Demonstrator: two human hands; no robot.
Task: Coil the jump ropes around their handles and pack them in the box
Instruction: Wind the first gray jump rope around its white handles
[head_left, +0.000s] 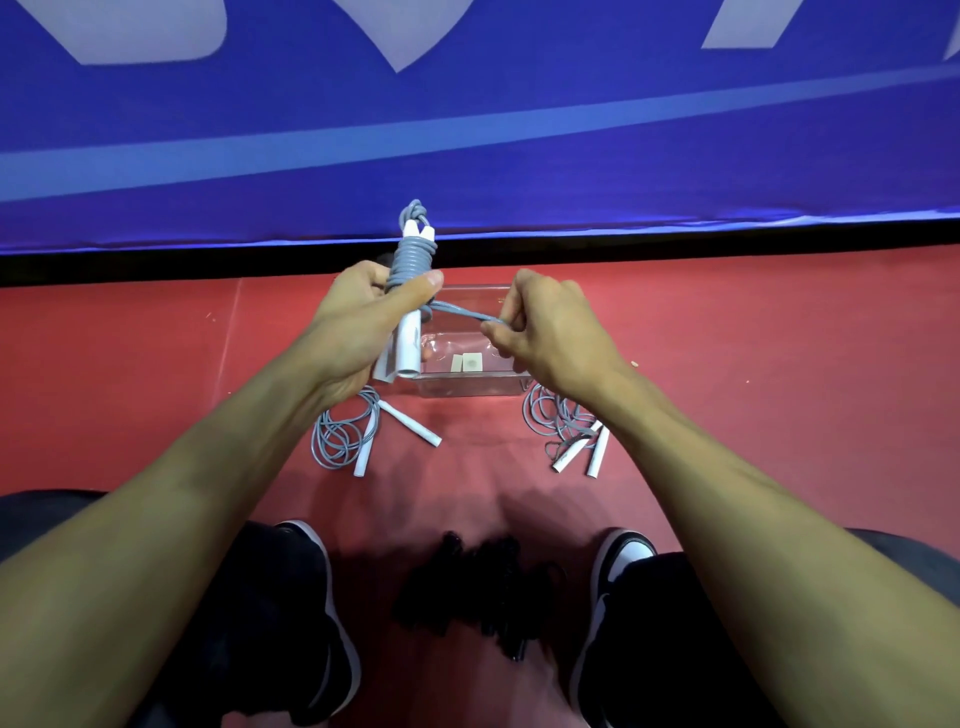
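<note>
Fingers (363, 291) of the left hand (358, 332) curl round the two white handles (408, 343), which stand upright and are half wound with grey rope (410, 260). From them the free rope end runs rightward to the right hand (550, 332), whose fingertips pinch it. Below, the clear box (470, 384) lies open on the red floor (156, 374), with uncoiled ropes (337, 436) on either side.

Smooth white plastic handles (408, 338), grey rubbery cord (410, 260); clear glossy plastic box (470, 382) on matt red floor (156, 389).
</note>
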